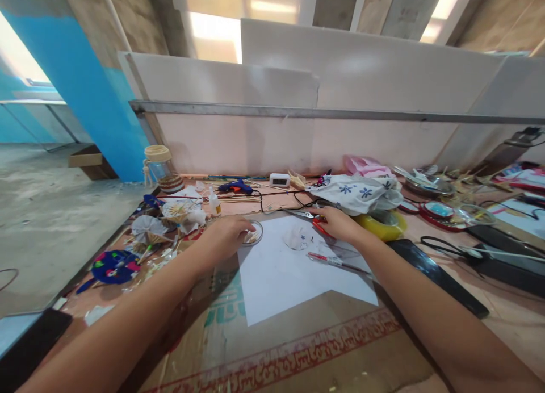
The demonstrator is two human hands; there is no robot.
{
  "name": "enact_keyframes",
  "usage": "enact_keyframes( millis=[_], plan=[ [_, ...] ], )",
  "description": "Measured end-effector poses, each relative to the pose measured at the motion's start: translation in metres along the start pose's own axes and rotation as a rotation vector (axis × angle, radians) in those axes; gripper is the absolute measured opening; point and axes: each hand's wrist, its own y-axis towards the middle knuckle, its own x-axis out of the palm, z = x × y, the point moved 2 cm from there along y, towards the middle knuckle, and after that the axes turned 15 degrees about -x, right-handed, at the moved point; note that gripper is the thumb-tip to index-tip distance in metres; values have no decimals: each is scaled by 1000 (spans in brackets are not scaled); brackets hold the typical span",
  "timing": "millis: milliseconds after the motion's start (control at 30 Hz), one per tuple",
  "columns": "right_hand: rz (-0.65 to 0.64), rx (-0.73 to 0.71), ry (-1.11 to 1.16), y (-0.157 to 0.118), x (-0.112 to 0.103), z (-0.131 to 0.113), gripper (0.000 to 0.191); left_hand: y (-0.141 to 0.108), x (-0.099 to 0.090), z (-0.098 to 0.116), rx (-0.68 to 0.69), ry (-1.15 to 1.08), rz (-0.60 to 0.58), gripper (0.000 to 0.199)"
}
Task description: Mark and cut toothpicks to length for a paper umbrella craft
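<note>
My left hand (pixel 230 234) is closed at the rim of a small round clear dish (pixel 258 239), at the left edge of a white paper sheet (pixel 276 291). Pale bits show inside the dish. My right hand (pixel 334 221) is closed on scissors (pixel 320 227) with red handles; their blades point left, at the paper's far edge. Between the hands, a round cut piece with small dark flower prints (pixel 294 238) lies on the paper. Nearer me, a red and clear pen (pixel 326 259) rests on the sheet. The fingertips of my right hand are partly hidden.
Flattened cardboard (pixel 221 347) lies under the paper. Small paper umbrellas (pixel 149 228), a glue bottle (pixel 214 201) and a glue gun (pixel 235 187) sit left and behind. To the right are printed cloth (pixel 355 193), a yellow tape roll (pixel 383 225) and a black phone (pixel 438 276).
</note>
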Motion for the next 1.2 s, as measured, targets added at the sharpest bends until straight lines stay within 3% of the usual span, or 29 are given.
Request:
enact_keyframes(
  millis=[167,333,467,567,667,767,900,1000,1100,1200],
  plan=[
    [-19,-15,-47,-2,3,-5,49,-13,4,4,50,52,49,36],
    [-25,-15,-73,-5,-11,-16,44,-5,8,-4,47,90,71,32],
    [-55,-101,-21,-16,-31,-42,24,-5,10,-4,60,103,87,29],
    [-111,-202,45,-39,-27,-74,20,-14,9,2,56,94,117,29],
    [-155,-291,12,-70,-2,-108,33,-28,10,11,91,70,97,30],
    [-108,-385,-32,-96,20,-136,52,-41,15,19,146,54,40,27],
    [-204,-500,98,-107,20,-158,63,-50,25,24,179,36,-3,26],
    [-188,-570,255,-103,6,-160,49,-54,33,27,201,26,-19,23],
    [-73,-496,288,-97,0,-143,31,-59,39,30,193,34,-10,21],
    [69,-309,42,-91,8,-113,46,-64,42,32,180,49,-1,24]
  ],
)
